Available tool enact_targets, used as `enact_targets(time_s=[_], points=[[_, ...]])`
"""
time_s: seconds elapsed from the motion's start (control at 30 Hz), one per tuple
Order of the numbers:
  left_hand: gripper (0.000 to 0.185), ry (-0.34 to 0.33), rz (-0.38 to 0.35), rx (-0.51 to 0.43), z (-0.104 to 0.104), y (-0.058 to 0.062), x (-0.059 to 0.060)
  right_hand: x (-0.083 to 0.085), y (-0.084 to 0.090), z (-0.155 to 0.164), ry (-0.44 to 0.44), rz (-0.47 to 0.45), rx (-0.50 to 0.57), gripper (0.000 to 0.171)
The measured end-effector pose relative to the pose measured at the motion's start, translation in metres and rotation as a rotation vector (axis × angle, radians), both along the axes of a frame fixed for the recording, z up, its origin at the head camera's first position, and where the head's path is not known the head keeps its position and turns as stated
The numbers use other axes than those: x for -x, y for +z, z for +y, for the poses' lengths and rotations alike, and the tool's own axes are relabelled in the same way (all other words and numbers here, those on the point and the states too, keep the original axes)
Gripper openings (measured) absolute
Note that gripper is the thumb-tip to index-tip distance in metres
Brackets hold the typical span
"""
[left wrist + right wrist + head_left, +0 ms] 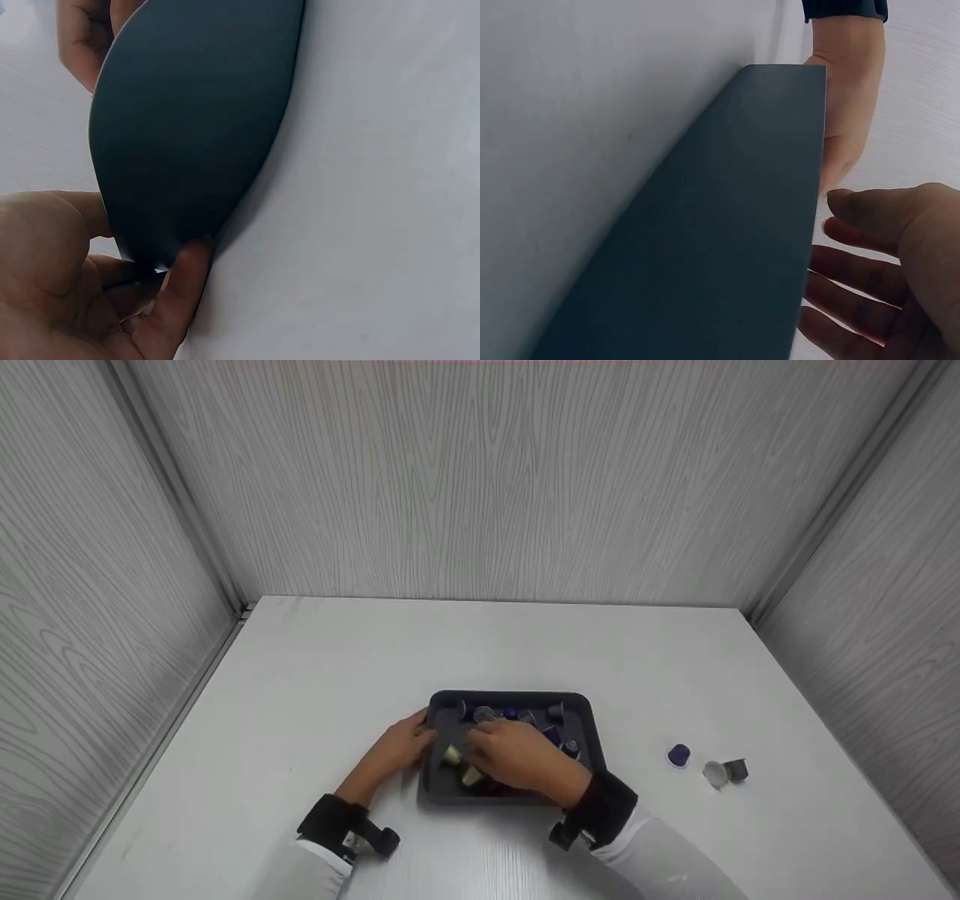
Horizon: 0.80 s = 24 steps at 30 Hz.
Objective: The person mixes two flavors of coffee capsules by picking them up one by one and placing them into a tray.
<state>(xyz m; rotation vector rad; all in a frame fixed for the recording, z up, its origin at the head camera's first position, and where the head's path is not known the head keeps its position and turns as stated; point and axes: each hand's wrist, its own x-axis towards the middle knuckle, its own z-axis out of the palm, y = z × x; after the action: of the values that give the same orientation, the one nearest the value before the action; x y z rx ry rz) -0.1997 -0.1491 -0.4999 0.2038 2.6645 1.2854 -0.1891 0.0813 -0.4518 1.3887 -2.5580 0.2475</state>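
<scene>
i see a big white table (315,697) with grey walls (480,480) around it. near the front of the table sits a dark tray (585,712), and it is full of little coffee pods (517,714) in purple, gold and grey. my left hand (397,750) holds the left edge of the tray, with the thumb and fingers pinching its rim. my right hand (517,757) is over the middle of the tray, on top of the pods, with the fingers loose and a bit bent; i cannot tell if it holds one. off to the right, well apart from the tray, lie a purple pod (679,755), a silver pod (715,773) and a dark grey pod (738,769), these last two touching.
</scene>
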Motion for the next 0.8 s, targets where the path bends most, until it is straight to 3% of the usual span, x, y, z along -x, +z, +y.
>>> enact_targets(time_s=[0.2,0.47,0.6,0.8], points=[[0.055,0.002,0.010,0.020,0.000,0.000,0.000,0.002,0.004,0.019,0.035,0.036,-0.010,0.018],[0.055,-0.008,0.030,0.014,0.000,0.001,-0.001,0.008,0.004,0.047,0.087,0.127,0.040,0.042],[0.054,-0.013,0.032,-0.003,-0.001,0.000,-0.001,0.009,0.000,0.062,0.070,0.172,0.038,0.054],[0.055,-0.011,0.033,0.016,-0.002,-0.001,0.002,0.008,-0.001,0.083,-0.010,0.158,-0.015,0.066]])
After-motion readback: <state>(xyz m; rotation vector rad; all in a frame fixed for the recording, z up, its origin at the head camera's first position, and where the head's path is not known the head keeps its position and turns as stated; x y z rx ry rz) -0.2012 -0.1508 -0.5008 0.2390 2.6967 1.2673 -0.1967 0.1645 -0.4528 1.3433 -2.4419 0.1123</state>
